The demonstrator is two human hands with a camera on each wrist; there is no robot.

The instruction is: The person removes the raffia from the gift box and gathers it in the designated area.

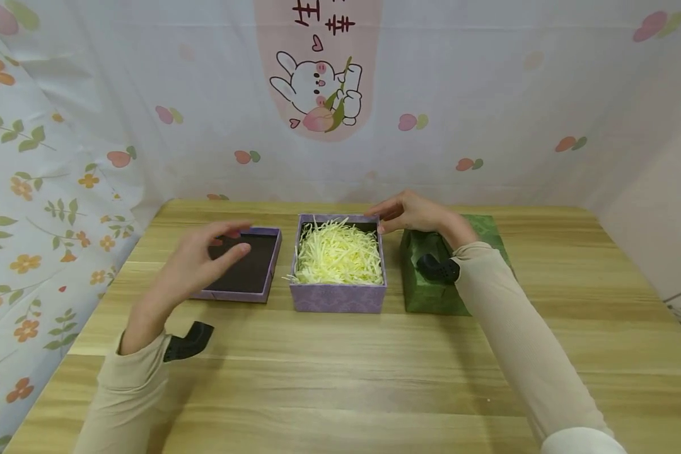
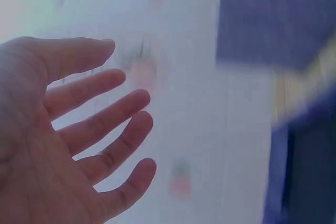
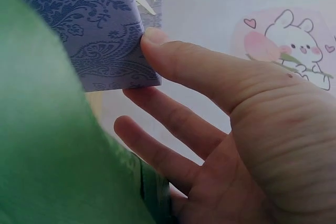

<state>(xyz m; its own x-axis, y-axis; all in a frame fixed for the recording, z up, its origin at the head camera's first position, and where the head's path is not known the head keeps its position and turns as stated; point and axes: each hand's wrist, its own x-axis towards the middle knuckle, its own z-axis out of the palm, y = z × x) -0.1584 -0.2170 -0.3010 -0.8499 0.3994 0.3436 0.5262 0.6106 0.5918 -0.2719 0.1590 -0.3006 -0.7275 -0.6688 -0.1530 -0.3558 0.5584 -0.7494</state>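
Note:
A purple patterned box (image 1: 338, 297), filled with pale yellow paper shreds (image 1: 340, 255), stands in the middle of the table. My right hand (image 1: 417, 213) is at its back right corner, thumb and index finger touching the box there, with the other fingers fairly straight. In the right wrist view the thumb (image 3: 178, 61) lies against the patterned purple box (image 3: 100, 35). To the left, a shallow purple lid (image 1: 269, 268) lies with its dark inside up. My left hand (image 1: 195, 258) is over the lid's left side, fingers spread and holding nothing.
A green box (image 1: 431, 296) stands right of the purple box, partly hidden under my right forearm. The wooden table (image 1: 340, 378) meets a hanging cloth (image 1: 459, 69) with a rabbit print at the back. Floral cloth (image 1: 28, 252) hangs on the left.

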